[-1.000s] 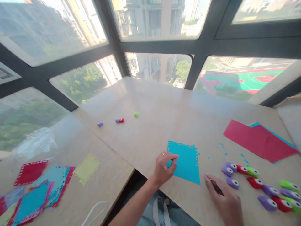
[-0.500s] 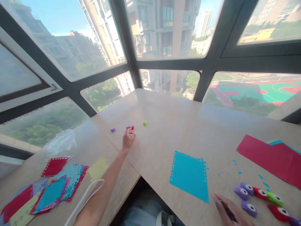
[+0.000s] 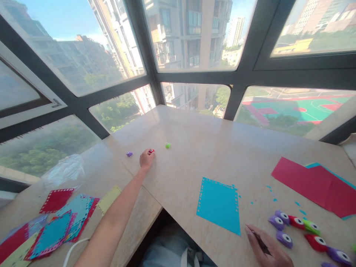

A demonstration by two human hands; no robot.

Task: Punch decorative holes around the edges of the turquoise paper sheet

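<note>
My left hand [image 3: 146, 159] reaches far across the table, fingers curled over a small craft punch. A red craft punch [image 3: 151, 151] peeks out at its fingertips; the purple one beside it is hidden by the hand. To its left lies a purple punch [image 3: 129, 154], to its right a green punch [image 3: 167, 145]. My right hand [image 3: 268, 246] rests near the front edge, thumb and fingers apart, with nothing visible in it. Beside it are a blue paper sheet [image 3: 218, 205] with holes punched along its edges and several more punches, among them a purple one [image 3: 284, 239].
Red folded paper [image 3: 314, 183] lies at the right over blue paper, with blue paper scraps [image 3: 300, 207] nearby. On the left are a stack of punched sheets [image 3: 52, 233], a yellow sheet [image 3: 108, 200] and a crumpled clear plastic bag [image 3: 65, 168]. Windows border the table.
My left hand has closed over the purple and red punches, covering the purple one. My right hand keeps its place beside the blue sheet. The whole view has shifted slightly.
</note>
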